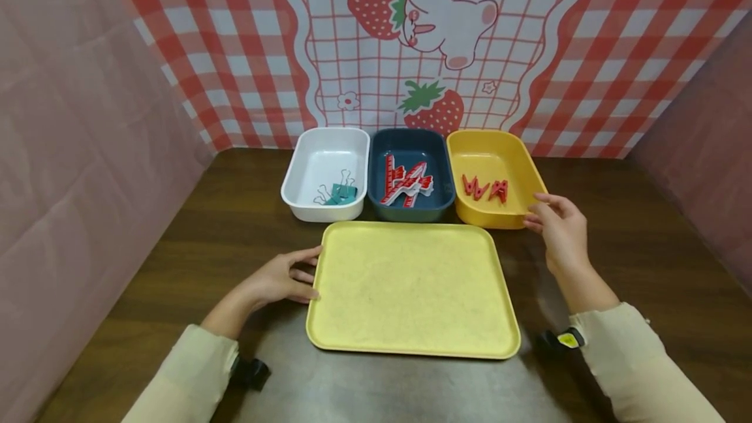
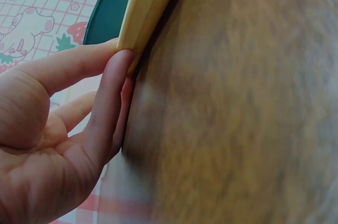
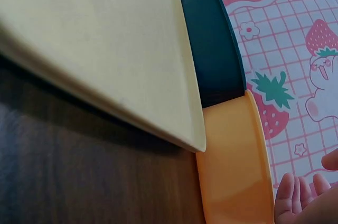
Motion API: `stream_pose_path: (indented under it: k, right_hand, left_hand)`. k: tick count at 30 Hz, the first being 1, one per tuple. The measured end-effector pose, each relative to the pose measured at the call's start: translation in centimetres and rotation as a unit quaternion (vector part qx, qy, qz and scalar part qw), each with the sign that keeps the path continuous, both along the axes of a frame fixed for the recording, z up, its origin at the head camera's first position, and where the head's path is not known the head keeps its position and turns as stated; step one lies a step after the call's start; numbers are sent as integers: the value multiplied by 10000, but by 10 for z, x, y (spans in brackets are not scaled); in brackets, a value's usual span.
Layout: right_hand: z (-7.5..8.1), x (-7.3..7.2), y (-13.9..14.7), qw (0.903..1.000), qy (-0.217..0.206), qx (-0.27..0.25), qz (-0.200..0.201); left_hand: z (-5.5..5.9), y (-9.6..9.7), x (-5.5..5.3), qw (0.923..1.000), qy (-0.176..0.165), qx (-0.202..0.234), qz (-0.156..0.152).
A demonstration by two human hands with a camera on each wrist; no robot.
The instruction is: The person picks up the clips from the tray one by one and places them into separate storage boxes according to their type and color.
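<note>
A pale yellow tray (image 1: 411, 286) lies flat in the middle of the table. My left hand (image 1: 288, 277) touches its left rim with extended fingers; the left wrist view shows fingertips (image 2: 122, 57) against the tray edge. Beyond the tray, three bins stand side by side. The yellow bin (image 1: 499, 219), on the right, holds several small red clothespins (image 1: 499, 191). My right hand (image 1: 562, 230) is at that bin's front right corner, fingers loosely bent and nothing held. In the right wrist view, the right hand (image 3: 311, 203) shows only partly, beside the yellow bin; contact is unclear.
On the left, a white bin (image 1: 322, 214) contains teal binder clips (image 1: 343, 193). The dark blue bin (image 1: 411, 214) between holds several flat red-and-white pieces (image 1: 405, 181). Behind the bins hangs a checked strawberry cloth (image 1: 329, 38). Pinkish fabric (image 1: 88, 116) flanks the brown table (image 1: 235, 201).
</note>
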State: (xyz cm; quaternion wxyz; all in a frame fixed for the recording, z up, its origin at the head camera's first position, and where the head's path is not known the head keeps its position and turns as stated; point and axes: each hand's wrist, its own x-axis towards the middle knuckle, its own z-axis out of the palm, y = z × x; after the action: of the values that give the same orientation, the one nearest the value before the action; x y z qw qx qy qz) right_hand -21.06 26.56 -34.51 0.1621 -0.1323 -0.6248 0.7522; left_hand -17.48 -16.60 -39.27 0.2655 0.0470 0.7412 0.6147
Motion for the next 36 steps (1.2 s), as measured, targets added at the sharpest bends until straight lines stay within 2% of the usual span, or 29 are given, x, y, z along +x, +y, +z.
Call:
stream_pose_path:
  k: [4,16,19,26,29,36]
  right_hand:
    - [0,7,2,9998,-77,-119,137]
    - [-8,20,5,9994,-24,1,354]
    - [-19,18,12,9990,-26,246,363]
    - [-68,1,43,9970,-61,682,347]
    - [-74,3,45,9957,-80,797,459]
    - [-64,16,36,9906,-247,1143,716]
  left_hand:
    - [0,0,-1,10000,24,0,-25]
    - [-1,1,-2,9999,35,66,-71]
    - [-1,1,-2,9999,62,71,-86]
    - [-2,1,-4,9999,103,39,-123]
    - [-1,0,-4,9995,274,-129,-118]
    - [1,0,-5,9917,941,-871,5]
